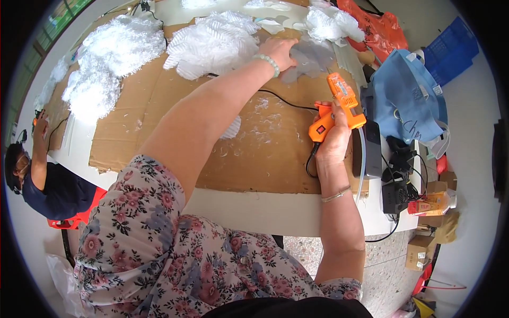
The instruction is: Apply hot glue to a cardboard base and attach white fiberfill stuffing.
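Observation:
My right hand (335, 139) grips an orange hot glue gun (343, 94), its nozzle directed away from me. A pale glue stick (362, 159) hangs out of its back end, and a black cord runs from its handle. Stretched far over the table, my left hand (281, 52) has its fingers apart at a spread of thin translucent sheet pieces (313, 57). Nothing shows in its grasp. Beside it lies a heap of white ribbed pieces (217, 43). One more white ribbed piece (231, 129) is partly hidden under my left forearm.
Brown cardboard (249, 169) with glue strands covers the white table. Fluffy white heaps (114, 58) lie at the left, where another person (50, 177) holds an orange tool. A blue bag (408, 98), a dark box (373, 149) and a black adapter (395, 196) with cords crowd the right.

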### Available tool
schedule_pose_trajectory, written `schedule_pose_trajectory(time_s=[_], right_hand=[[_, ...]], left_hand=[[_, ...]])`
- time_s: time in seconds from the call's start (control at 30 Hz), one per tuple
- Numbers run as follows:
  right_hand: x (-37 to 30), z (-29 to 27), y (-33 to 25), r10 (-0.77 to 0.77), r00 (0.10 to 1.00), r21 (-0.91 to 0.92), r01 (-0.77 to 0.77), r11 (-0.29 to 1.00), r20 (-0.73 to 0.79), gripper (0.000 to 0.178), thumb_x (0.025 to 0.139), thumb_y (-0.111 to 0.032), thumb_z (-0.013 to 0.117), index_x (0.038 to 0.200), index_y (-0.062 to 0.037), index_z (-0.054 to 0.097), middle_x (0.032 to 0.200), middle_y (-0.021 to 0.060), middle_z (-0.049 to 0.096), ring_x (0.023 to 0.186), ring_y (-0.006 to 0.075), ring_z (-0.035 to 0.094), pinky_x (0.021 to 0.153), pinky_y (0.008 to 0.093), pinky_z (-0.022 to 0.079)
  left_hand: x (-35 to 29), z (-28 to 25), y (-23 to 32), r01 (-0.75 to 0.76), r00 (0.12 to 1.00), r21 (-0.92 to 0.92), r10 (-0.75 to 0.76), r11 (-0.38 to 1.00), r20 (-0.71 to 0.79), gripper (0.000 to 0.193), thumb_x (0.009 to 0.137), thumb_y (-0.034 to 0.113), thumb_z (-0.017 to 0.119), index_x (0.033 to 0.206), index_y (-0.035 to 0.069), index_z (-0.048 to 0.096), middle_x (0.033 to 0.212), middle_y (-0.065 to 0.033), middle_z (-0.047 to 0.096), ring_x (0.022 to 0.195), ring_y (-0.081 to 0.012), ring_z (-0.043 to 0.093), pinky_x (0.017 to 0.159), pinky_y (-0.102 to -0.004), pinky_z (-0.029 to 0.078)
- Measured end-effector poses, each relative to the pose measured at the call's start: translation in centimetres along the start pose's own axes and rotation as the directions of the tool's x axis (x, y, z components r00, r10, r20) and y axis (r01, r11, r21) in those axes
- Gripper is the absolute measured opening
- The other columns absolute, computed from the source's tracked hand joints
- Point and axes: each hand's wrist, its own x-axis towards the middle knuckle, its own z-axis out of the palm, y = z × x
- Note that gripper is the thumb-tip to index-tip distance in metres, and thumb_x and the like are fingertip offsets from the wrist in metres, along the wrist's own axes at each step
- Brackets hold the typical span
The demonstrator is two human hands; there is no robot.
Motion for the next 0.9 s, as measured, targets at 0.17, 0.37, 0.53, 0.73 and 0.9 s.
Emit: schedule_pose_trajectory(time_s=[0.17, 0.37, 0.53, 0.73, 0.9], right_hand=[[0.3, 0.1, -0.3, 0.013, 1.000, -0.011, -0.013, 1.000, -0.029, 0.021, 0.087, -0.022, 0.051, 0.091, -0.0018, 0.058, 0.082, 0.0101, 0.064, 0.060, 0.0129, 0.053, 0.056, 0.0247, 0.043], [0.3, 0.2, -0.1, 0.010, 1.000, -0.023, -0.010, 1.000, -0.027, 0.021, 0.087, -0.021, 0.051, 0.090, -0.0017, 0.058, 0.081, 0.0099, 0.064, 0.059, 0.0125, 0.053, 0.055, 0.0246, 0.043], [0.5, 0.0, 0.0, 0.004, 1.000, 0.008, -0.004, 1.000, -0.019, 0.019, 0.087, -0.020, 0.052, 0.091, -0.0023, 0.057, 0.079, 0.0099, 0.064, 0.058, 0.0126, 0.052, 0.054, 0.0249, 0.043], [0.3, 0.3, -0.9, 0.033, 0.999, 0.024, -0.033, 0.999, -0.017, 0.017, 0.086, -0.018, 0.053, 0.093, -0.0030, 0.056, 0.079, 0.0098, 0.064, 0.058, 0.0138, 0.053, 0.054, 0.0252, 0.043], [0.2, 0.3, -1.2, 0.066, 0.998, 0.017, -0.066, 0.998, -0.015, 0.017, 0.086, -0.018, 0.052, 0.095, -0.0031, 0.056, 0.079, 0.0095, 0.064, 0.059, 0.0136, 0.053, 0.056, 0.0256, 0.044]], left_hand=[[0.8, 0.0, 0.0, 0.139, 0.990, -0.187, -0.130, 0.972, 0.058, 0.061, 0.066, 0.034, 0.072, 0.121, 0.017, 0.054, 0.099, -0.0086, 0.064, 0.094, -0.0255, 0.060, 0.083, -0.0360, 0.047], [0.0, -1.4, 1.3, 0.131, 0.960, 0.161, -0.166, 0.978, 0.226, 0.068, 0.062, 0.054, 0.071, 0.117, 0.016, 0.056, 0.112, -0.0043, 0.058, 0.112, -0.0266, 0.046, 0.091, -0.0430, 0.040], [0.1, -0.2, 0.7, 0.138, 0.975, 0.048, -0.144, 0.989, 0.167, 0.057, 0.061, 0.048, 0.074, 0.103, 0.013, 0.060, 0.105, -0.0053, 0.060, 0.108, -0.0268, 0.049, 0.089, -0.0417, 0.040], [0.2, 0.6, 1.0, 0.164, 0.982, -0.061, -0.156, 0.985, 0.110, 0.046, 0.062, 0.036, 0.075, 0.097, 0.010, 0.060, 0.099, -0.0067, 0.063, 0.101, -0.0252, 0.056, 0.082, -0.0374, 0.045], [0.2, 1.1, 1.3, 0.172, 0.983, -0.073, -0.166, 0.982, 0.076, 0.049, 0.063, 0.039, 0.073, 0.099, 0.010, 0.059, 0.098, -0.0062, 0.064, 0.101, -0.0257, 0.056, 0.079, -0.0395, 0.046]])
